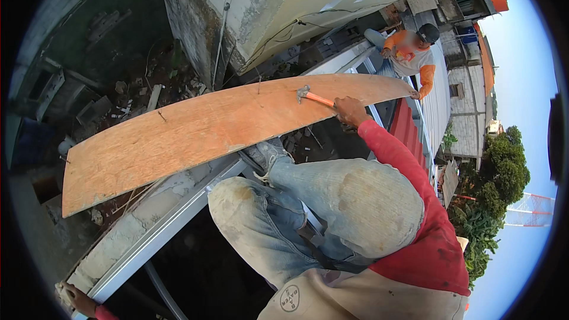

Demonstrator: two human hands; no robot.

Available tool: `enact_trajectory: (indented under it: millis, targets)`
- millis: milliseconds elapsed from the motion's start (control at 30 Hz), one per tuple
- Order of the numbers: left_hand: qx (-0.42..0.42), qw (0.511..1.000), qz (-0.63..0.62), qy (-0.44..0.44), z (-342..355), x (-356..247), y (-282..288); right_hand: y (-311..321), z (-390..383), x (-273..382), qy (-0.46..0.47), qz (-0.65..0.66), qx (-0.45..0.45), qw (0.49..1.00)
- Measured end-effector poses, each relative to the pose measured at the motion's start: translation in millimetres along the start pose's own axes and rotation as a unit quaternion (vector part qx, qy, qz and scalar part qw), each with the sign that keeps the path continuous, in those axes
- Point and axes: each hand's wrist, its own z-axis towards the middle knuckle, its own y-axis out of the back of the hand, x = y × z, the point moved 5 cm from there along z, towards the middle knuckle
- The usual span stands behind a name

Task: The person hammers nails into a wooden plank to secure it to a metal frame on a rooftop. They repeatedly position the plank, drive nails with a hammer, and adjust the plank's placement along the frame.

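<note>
High up on the edge of a roof, a person crouched on a white metal beam beside a rough gray block wall. Both knees, in dusty, worn jeans, filled the middle of the view. A red sleeve covered the right arm.

The right hand was closed tight around the orange handle of a claw hammer. The hammer's metal head rested on a long plywood board. The board lay across the view, from low on the person's left to higher up on the right. It looked bent, but that came from the round camera lens. A thin nail stuck up from the board near its far edge, just beside the hammer head on the left.

The left hand was far down in the lower left corner. It gripped the end of the white metal beam, with the fingers curled over it.

A second person in an orange shirt and a dark cap knelt at the far right end of the board. One of that person's hands touched the board's end.

Down below the board lay a dirt yard with broken bricks and rubble. A tall pale wall rose behind the board. Red roof sheets and white roof sheets ran along the right side. Green trees stood farther off under a blue sky.
</note>
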Motion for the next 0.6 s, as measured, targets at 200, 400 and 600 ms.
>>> enact_trajectory:
  millis: [200,400,600]
  targets:
    - [-0.072,0.991,-0.074,0.079,-9,-170,54,-86,-49,-25,0.002,0.091,-0.076,0.993]
    - [-0.238,0.958,-0.069,0.144,-28,-154,86,-24,-43,6,0.029,0.167,0.099,0.981]
    - [-0.236,0.929,0.013,0.286,-37,-134,78,92,-25,25,0.026,0.184,-0.004,0.983]
